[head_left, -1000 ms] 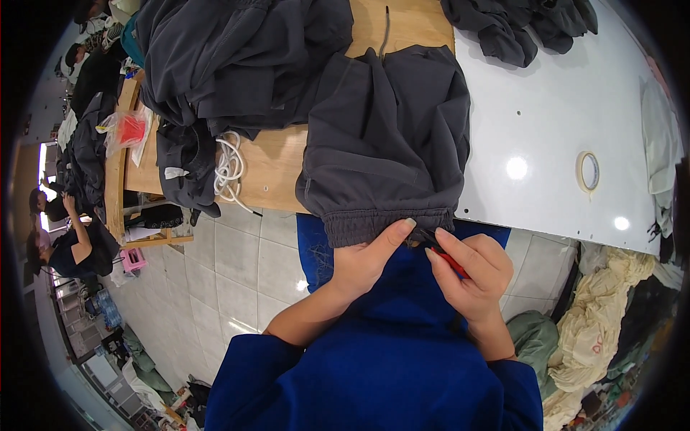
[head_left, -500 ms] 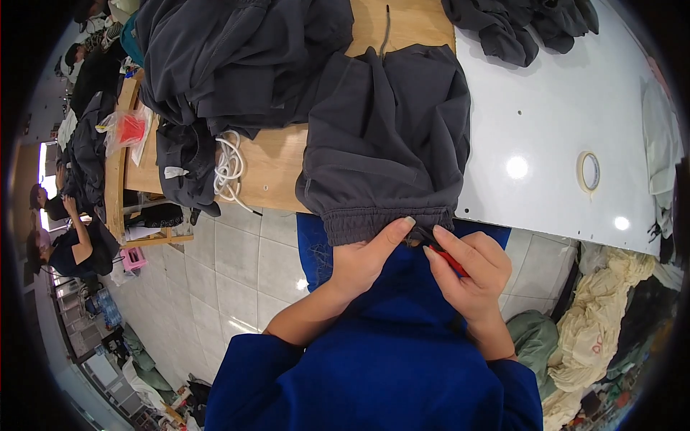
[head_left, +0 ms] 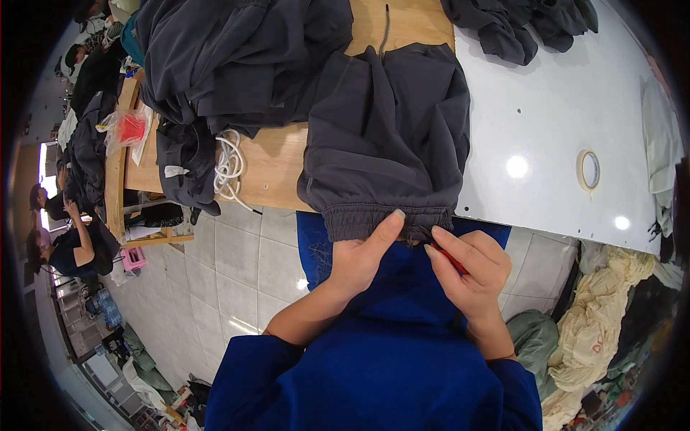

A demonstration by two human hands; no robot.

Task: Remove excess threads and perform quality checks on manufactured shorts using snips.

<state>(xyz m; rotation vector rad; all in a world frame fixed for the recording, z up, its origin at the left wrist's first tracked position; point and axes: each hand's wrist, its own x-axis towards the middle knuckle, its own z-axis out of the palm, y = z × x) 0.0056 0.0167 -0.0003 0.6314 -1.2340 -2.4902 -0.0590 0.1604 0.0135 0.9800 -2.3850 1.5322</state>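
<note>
Left fingers (head_left: 388,231) pinch a dark-grey gathered-cloth waistband (head_left: 359,217). Right fingers (head_left: 463,247) apparently work its edge, gripping a red-and-black tool (head_left: 453,263); tautness seems needed next.

We see a worktop (head_left: 277,172) in two parts, wood to the left and a glossy white board (head_left: 535,129) to the right. On the wood, a dark pile (head_left: 244,65) sits back from the near edge. The grey garment (head_left: 388,136) lies beside it, its right side over the seam, its gathered band past the near edge. Near the left corner, a small garment (head_left: 188,161) droops over the near edge; we find a white cord (head_left: 228,169) just beside it. A thin cord (head_left: 386,32) lies beyond the grey garment. The board bears tape (head_left: 590,171) toward its right edge and, farther back, clothes (head_left: 514,29).
</note>
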